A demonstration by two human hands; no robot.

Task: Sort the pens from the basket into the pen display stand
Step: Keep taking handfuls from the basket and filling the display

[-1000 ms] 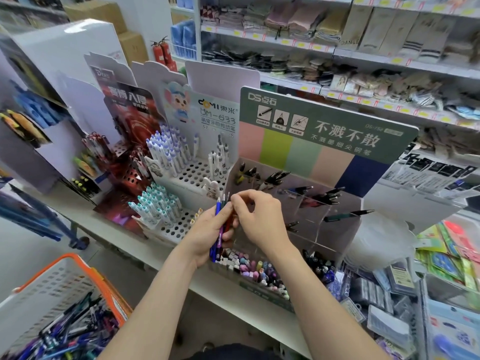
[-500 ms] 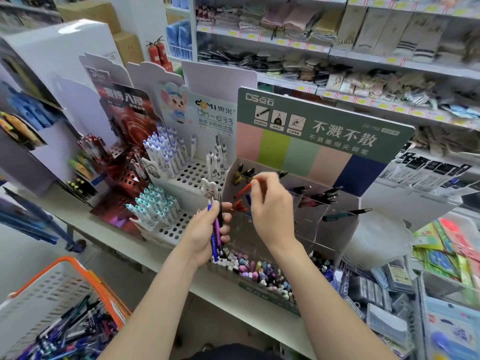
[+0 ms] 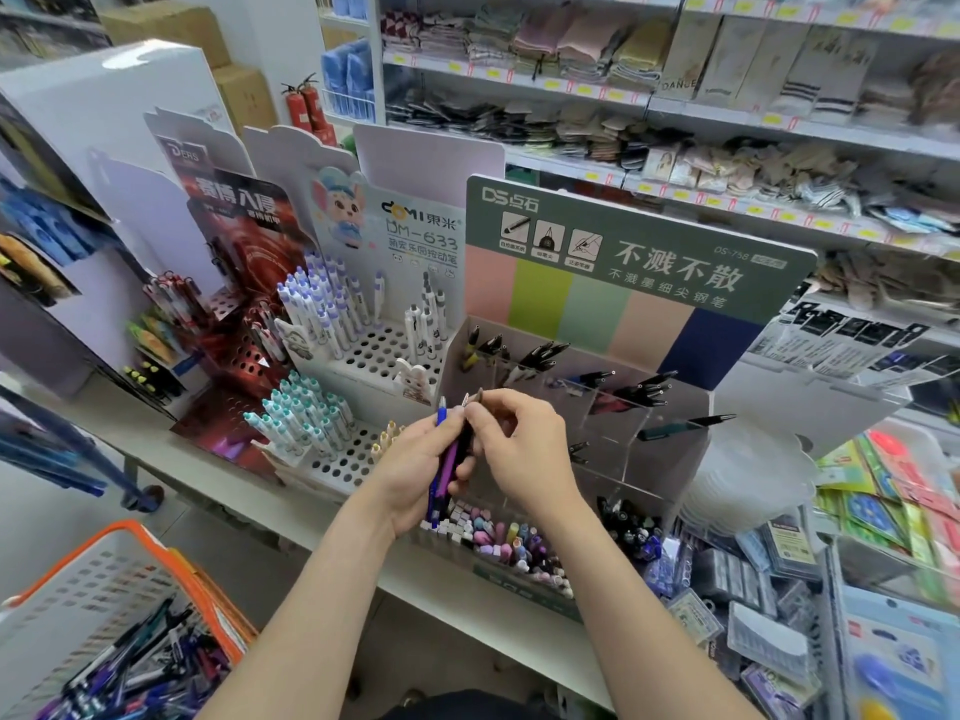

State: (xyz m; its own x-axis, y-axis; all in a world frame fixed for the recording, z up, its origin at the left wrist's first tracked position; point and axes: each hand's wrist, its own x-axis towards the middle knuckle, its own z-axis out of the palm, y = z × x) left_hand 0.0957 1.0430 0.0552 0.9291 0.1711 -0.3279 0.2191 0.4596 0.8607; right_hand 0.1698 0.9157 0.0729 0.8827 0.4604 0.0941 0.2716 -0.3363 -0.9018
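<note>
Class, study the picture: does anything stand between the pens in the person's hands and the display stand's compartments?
Nothing visible does. The left hand grips the pens, the right hand pinches one at its top, and the display stand rises directly behind them. Its nearest compartments hold only a few pens.

Pale worktop (image 3: 119, 423). Carrying a green-topped pen display stand (image 3: 639, 262), white holed pen racks (image 3: 374, 356) just beside, red rack (image 3: 244, 350) further left.

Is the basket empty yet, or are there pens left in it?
Not empty. The basket at lower left holds a loose heap of pens across its bottom.
</note>
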